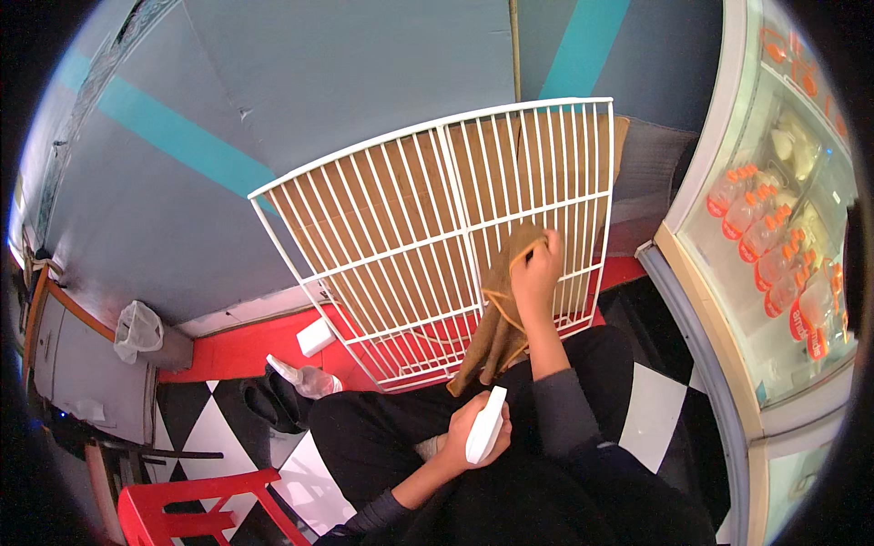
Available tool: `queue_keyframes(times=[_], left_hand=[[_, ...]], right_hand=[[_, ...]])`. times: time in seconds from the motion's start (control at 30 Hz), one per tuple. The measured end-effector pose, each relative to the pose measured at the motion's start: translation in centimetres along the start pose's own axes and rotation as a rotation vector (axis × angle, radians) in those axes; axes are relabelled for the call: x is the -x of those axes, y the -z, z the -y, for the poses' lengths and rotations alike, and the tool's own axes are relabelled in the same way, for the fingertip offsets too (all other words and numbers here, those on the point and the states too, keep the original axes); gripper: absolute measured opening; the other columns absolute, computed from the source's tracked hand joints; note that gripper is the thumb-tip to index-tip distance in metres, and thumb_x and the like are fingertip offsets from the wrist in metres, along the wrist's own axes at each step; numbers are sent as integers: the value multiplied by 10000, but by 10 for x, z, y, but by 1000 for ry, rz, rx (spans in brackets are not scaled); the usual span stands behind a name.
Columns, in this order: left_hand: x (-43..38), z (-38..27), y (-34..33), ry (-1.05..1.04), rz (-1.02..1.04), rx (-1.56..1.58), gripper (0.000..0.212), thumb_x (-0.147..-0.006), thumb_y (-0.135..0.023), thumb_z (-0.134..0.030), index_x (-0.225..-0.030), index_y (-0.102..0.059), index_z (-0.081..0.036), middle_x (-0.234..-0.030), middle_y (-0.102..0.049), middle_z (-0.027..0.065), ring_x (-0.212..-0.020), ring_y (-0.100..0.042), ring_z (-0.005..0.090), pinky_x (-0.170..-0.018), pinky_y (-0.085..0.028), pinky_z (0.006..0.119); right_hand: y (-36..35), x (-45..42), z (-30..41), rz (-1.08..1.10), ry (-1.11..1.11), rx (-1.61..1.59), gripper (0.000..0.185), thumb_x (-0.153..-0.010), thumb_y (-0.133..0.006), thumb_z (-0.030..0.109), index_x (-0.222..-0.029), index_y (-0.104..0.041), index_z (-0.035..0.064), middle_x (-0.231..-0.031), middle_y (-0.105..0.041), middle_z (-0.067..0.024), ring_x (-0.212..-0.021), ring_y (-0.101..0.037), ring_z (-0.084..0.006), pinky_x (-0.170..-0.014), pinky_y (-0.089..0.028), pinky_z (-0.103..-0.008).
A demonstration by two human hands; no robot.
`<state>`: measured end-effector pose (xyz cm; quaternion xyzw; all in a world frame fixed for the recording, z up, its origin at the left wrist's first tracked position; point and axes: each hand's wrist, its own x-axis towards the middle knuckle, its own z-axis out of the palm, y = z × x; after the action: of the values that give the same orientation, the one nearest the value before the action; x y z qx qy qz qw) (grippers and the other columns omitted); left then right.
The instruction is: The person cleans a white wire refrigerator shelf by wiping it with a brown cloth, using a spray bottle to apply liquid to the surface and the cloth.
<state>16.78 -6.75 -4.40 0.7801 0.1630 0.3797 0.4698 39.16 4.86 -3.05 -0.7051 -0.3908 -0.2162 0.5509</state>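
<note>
My right hand (534,276) grips a brown cloth (502,321) with orange edging and presses it against the white wire rack (466,229). The cloth's lower end hangs down in folds towards my lap. The rack stands upright, leaning back towards the wall, with its bottom by my legs. Low before my body, my left hand (471,433) is closed around a white plastic object (486,426) shaped like a spray-bottle head. What lies under it is hidden by my fingers.
Brown cardboard (369,205) stands behind the rack. On the left are a white box (315,337), a clear bottle (317,383), black shoes (273,401), a lined bin (153,338) and a red plastic stool (198,501). A glass-fronted display fridge (765,232) with several bottles stands close on the right.
</note>
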Motion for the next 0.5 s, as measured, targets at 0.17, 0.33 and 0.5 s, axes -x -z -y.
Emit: queue_keyframes(times=[0.17, 0.33, 0.5], left_hand=[[-5, -2, 0, 15, -27, 6, 279, -782, -623, -97, -1010, -477, -30, -749, -603, 67, -667, -623, 153, -628, -500, 279], [-15, -2, 2, 46, 55, -27, 251, -779, -621, -100, -977, -482, -34, -749, -605, 57, -666, -620, 145, -623, -498, 278], [-26, 5, -4, 112, 92, 43, 278, -769, -627, -113, -993, -485, -27, -750, -596, 61, -646, -613, 141, -609, -497, 276]], right_hand=[[-13, -16, 1, -32, 18, 152, 114, -688, -643, 2, -752, -570, -58, -977, -518, -168, -930, -519, -351, -766, -407, -455], [-10, -7, -27, -11, 307, 269, 119, -645, -650, 24, -705, -560, -23, -971, -517, -158, -928, -520, -331, -731, -399, -436], [2, 38, -41, 118, 232, 335, 113, -653, -650, 83, -688, -581, 1, -970, -513, -103, -943, -493, -296, -776, -373, -437]])
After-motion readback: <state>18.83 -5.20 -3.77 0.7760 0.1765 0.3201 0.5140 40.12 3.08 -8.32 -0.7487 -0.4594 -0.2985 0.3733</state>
